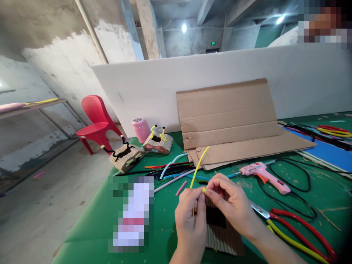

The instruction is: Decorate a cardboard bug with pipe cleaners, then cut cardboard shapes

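My left hand [190,216] grips the left edge of a corrugated cardboard piece [224,236] with a black patch on it, held over the green table [90,231]. My right hand [231,203] pinches the lower end of a yellow pipe cleaner [199,165] against the top of that cardboard piece. The pipe cleaner rises up and to the right from my fingers. Both hands are closed.
A pink glue gun [261,175] with a black cord lies right of my hands, red-and-yellow scissors [297,229] nearer. Loose pipe cleaners [172,169], two cardboard figures [158,142], a pink cup [141,129], a folded cardboard sheet [228,117], a white board and a red chair [96,123] surround them.
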Available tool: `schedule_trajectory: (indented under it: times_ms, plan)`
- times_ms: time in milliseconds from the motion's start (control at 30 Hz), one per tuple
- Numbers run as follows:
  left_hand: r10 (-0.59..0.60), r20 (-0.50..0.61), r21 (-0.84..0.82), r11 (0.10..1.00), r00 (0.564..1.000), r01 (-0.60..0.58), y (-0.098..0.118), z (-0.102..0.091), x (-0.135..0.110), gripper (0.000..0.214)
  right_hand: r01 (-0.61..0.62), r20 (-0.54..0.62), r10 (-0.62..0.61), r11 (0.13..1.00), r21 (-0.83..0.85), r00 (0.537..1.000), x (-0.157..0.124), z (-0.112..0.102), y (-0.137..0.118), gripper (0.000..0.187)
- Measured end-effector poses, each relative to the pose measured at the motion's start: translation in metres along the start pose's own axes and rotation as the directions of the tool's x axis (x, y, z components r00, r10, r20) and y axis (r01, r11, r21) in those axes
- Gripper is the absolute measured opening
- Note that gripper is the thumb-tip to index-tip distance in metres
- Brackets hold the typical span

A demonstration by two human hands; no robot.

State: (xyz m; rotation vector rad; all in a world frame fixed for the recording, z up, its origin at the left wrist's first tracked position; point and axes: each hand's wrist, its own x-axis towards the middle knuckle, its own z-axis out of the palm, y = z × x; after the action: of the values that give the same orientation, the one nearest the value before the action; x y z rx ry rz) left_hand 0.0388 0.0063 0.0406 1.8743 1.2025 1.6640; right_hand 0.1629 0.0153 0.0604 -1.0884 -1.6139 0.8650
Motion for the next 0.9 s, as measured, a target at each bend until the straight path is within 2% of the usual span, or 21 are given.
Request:
schedule_trajectory:
  times_ms: [233, 533, 900]
  plan:
    - [-0.030, -0.046, 0.062, 0.998, 0.998, 0.033, 0.002, 0.003, -0.003, 0.015, -0.018, -0.030, 0.018, 1.000, 0.012, 0.999, -0.003, 0.005, 0.001, 0.016]
    - [-0.029, -0.043, 0.096, 0.995, 0.999, 0.033, 0.004, 0.004, -0.003, 0.014, -0.003, -0.068, 0.001, 0.999, -0.042, 0.998, -0.004, 0.007, -0.006, 0.016]
    - [-0.038, -0.061, 0.130, 0.990, 0.997, 0.046, 0.003, 0.003, -0.002, 0.013, 0.004, -0.107, -0.025, 0.980, -0.198, 0.994, -0.004, 0.010, -0.009, 0.016]
